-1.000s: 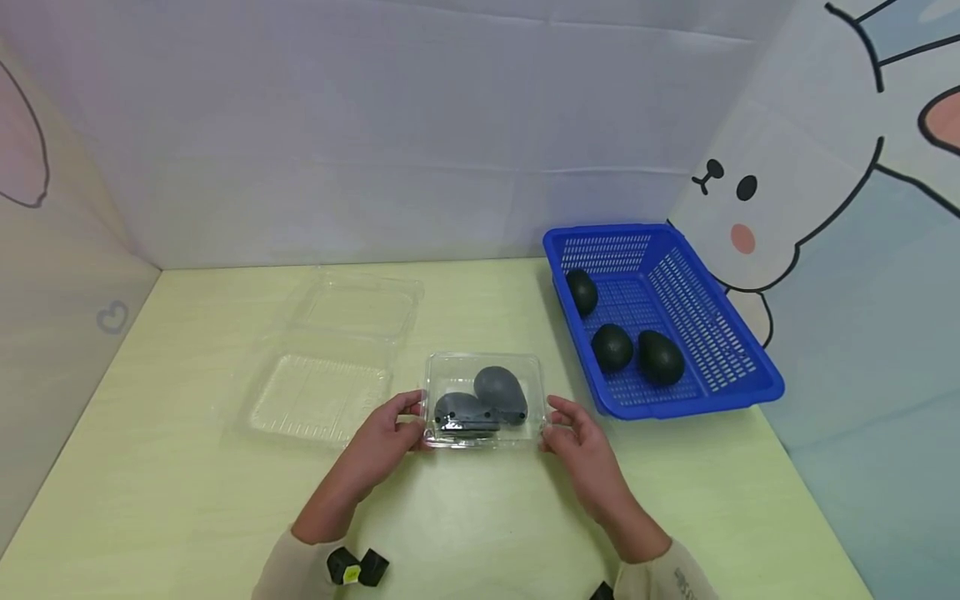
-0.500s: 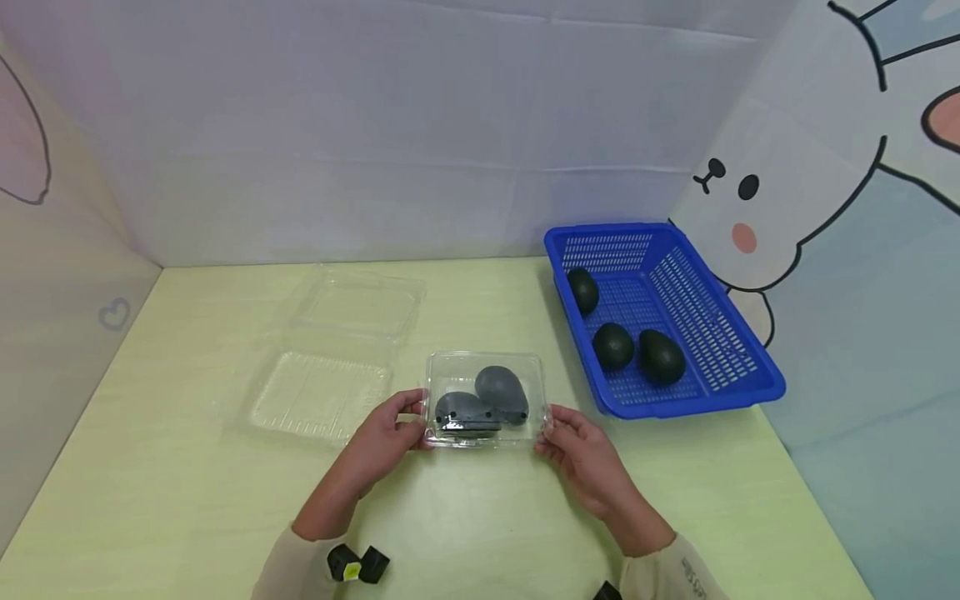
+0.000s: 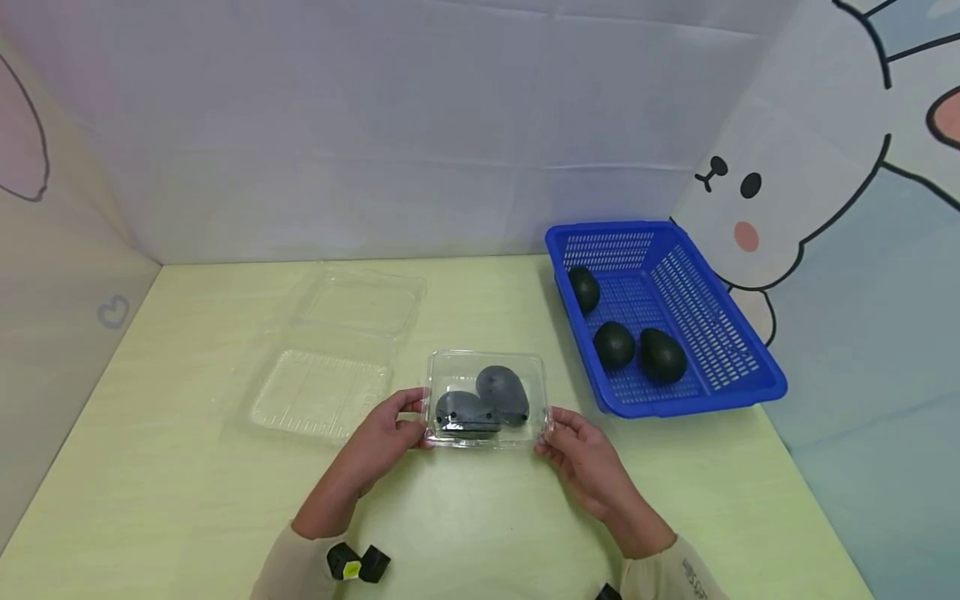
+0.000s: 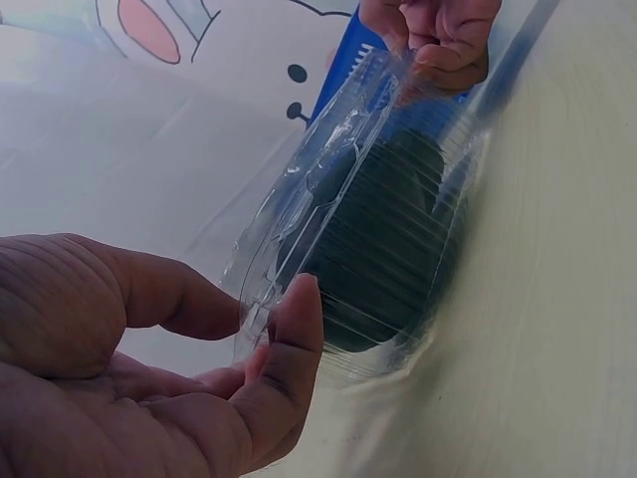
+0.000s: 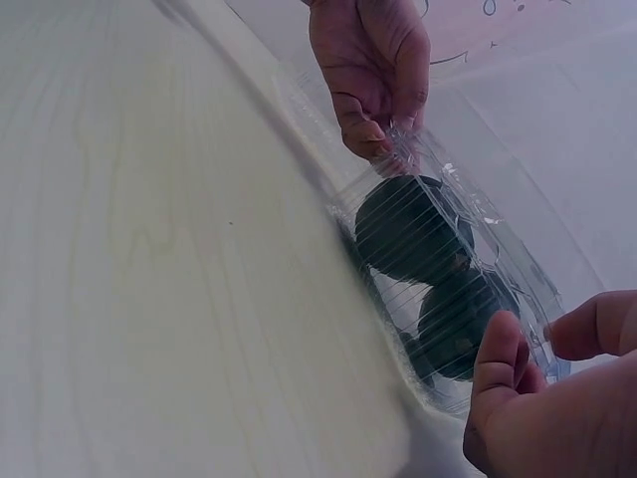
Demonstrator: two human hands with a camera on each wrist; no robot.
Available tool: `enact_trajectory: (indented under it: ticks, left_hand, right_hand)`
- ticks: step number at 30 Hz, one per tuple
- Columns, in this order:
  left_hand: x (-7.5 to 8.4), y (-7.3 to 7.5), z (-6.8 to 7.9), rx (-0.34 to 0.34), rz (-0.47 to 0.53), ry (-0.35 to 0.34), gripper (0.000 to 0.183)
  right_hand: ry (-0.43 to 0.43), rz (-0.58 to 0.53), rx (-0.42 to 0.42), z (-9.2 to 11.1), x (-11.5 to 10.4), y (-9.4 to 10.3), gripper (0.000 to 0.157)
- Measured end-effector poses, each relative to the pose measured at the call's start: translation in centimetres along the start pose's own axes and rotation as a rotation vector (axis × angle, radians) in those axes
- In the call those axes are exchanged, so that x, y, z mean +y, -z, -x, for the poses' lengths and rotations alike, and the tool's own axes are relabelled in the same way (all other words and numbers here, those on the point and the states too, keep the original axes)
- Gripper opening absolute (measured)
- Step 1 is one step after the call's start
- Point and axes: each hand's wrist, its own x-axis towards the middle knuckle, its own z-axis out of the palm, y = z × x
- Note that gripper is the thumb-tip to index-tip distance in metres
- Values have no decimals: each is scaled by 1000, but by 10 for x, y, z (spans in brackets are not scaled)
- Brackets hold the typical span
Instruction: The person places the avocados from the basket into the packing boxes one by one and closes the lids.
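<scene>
A closed clear plastic clamshell box (image 3: 452,367) lies between the two hands in the head view. Two dark avocados (image 3: 501,390) show through its lid, one lower left and one upper right. My left hand (image 3: 388,427) pinches the rim at the near left corner. On the other side, my right hand (image 3: 588,458) grips the rim at the near right corner. In the left wrist view the thumb and fingers (image 4: 299,319) nip the box's seam, and an avocado (image 4: 378,239) fills the ribbed base behind them. The right wrist view shows both avocados (image 5: 413,229) side by side.
A blue basket (image 3: 720,406) with three avocados (image 3: 662,356) stands at the right, against the back wall. Left of the box, an open clear clamshell (image 3: 318,396) lies flat on the pale table (image 3: 150,467). Printed cloth walls (image 3: 360,108) surround the table.
My right hand has shifted slightly towards the person, its fingers moving down to the box's near right corner. My left hand and the box stay almost still.
</scene>
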Motion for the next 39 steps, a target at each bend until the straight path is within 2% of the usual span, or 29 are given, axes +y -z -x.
enact_trajectory:
  ticks: [9, 22, 39]
  left_hand:
    - [0, 1, 0, -7, 9, 1, 55]
    - [0, 1, 0, -7, 5, 13, 54]
    - [-6, 1, -1, -26, 96, -4, 58]
  right_hand:
    - [0, -23, 20, 1, 0, 1, 39]
    - [-30, -7, 8, -1, 0, 2, 41]
    - [-18, -52, 9, -1, 3, 2, 40]
